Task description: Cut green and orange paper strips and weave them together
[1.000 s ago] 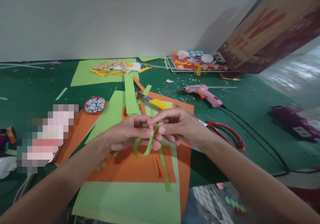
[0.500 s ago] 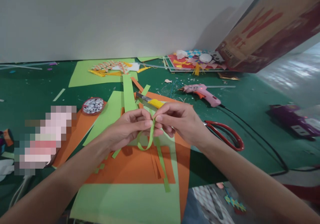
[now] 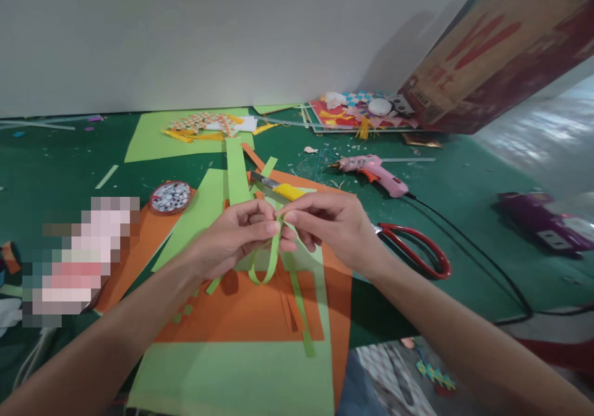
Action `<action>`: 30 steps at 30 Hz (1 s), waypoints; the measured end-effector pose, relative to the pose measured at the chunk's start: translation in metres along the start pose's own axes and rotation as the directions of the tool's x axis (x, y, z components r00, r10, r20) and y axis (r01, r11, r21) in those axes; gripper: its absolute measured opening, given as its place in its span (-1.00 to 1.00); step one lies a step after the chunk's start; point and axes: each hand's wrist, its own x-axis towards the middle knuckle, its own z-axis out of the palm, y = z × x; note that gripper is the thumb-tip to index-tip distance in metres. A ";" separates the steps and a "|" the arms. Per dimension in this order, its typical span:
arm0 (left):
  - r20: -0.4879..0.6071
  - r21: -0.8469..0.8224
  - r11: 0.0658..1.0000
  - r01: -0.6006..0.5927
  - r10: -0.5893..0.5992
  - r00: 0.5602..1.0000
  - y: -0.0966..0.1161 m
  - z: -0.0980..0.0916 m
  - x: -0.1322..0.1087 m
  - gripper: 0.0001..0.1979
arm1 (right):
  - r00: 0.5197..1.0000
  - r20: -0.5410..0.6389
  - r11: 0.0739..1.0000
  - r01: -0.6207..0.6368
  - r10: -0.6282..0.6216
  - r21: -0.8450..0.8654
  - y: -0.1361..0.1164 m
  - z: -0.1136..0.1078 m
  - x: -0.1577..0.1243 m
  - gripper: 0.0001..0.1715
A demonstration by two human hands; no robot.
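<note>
Lime-green paper makes up the narrow strip [image 3: 274,256], bent into a hanging loop above the orange sheet [image 3: 218,320]. Left hand [image 3: 234,233] and right hand [image 3: 333,219] meet fingertip to fingertip, each pinching the strip between thumb and forefinger at the loop's top. Under the orange sheet lies a larger pale green sheet [image 3: 232,376]. Just beyond the fingers rests a yellow-handled cutter [image 3: 288,192]; red-handled scissors [image 3: 445,266] lie beside the right wrist. Farther out are a pink glue gun [image 3: 388,179] and, leftward, a round dish of googly eyes [image 3: 170,197].
</note>
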 end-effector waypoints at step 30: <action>0.006 0.004 1.000 -0.023 0.023 1.000 0.000 -0.001 0.001 -0.70 | 0.992 0.044 0.992 0.121 -0.120 -0.018 -0.004 0.003 -0.004 -0.74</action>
